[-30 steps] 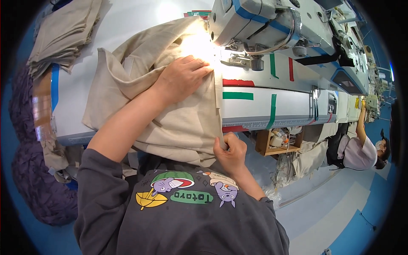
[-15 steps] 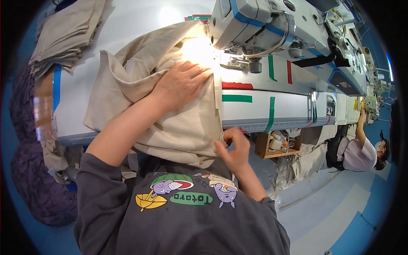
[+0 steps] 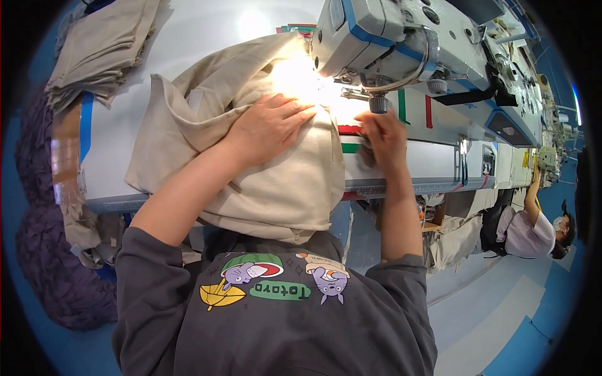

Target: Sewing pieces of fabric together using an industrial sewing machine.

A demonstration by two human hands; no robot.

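Note:
A beige fabric piece (image 3: 251, 182) is bunched on the white sewing table (image 3: 106, 169) and hangs over its front edge. My left hand (image 3: 266, 125) lies flat on the fabric, fingers spread, close to the lit needle area. My right hand (image 3: 384, 135) rests at the fabric's right edge, just below the presser foot of the white and blue sewing machine (image 3: 389, 37). Whether it pinches the cloth is not clear. Glare from the machine lamp washes out the seam under the needle.
A stack of folded beige pieces (image 3: 100, 44) lies at the table's far left. Purple cloth (image 3: 56, 276) is heaped on the floor at the left. More sewing machines run along the right, where another person (image 3: 533, 225) sits working.
My right hand has risen from the fabric's hanging lower edge up onto the table beside the presser foot. My left hand stays pressed on the cloth.

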